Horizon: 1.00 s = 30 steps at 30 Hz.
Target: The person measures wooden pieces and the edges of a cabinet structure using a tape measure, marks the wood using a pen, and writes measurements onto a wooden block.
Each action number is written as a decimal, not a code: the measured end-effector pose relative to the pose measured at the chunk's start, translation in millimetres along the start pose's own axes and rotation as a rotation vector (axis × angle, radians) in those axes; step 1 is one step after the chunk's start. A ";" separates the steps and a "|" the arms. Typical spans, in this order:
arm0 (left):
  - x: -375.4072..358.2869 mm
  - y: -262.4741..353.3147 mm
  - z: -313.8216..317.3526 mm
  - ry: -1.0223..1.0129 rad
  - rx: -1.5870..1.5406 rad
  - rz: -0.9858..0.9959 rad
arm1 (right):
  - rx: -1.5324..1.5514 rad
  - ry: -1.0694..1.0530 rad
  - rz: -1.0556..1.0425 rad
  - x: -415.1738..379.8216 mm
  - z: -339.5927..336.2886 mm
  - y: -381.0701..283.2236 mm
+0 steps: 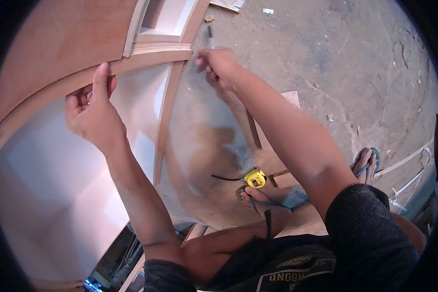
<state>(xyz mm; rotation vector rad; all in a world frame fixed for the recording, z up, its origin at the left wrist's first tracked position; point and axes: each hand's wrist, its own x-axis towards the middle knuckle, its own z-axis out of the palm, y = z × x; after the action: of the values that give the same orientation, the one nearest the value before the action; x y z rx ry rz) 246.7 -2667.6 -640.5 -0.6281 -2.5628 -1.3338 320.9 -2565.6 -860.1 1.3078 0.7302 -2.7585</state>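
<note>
My left hand (96, 109) is closed on a long wooden strip (148, 59), thumb on its upper face and fingers curled beneath. The strip runs along the front of a wooden cabinet (167, 107) with pale inner panels. Just past the strip's right end, my right hand (218, 67) is closed around a slim pen (210, 36) with a white body and a dark end. Motion blurs the pen and fingers somewhat. A yellow tape measure (255, 178) lies on the floor beside my foot.
A brown wooden panel (68, 39) forms the upper left surface. Wood pieces (283, 179) lie on the floor near my legs, partly behind my right arm. Scraps and thin strips (405, 158) are scattered on the dusty concrete floor (326, 53). My sandalled feet (366, 163) rest there.
</note>
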 end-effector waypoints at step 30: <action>-1.0 -0.9 2.2 0.007 -0.019 0.016 | -0.015 -0.505 -0.333 -55.8 35.0 -68.2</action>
<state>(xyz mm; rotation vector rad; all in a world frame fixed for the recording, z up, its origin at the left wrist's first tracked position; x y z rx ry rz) 247.3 -2666.6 -642.7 -0.6454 -2.5371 -1.3537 318.4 -2529.8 -772.3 0.4682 0.9838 -3.1204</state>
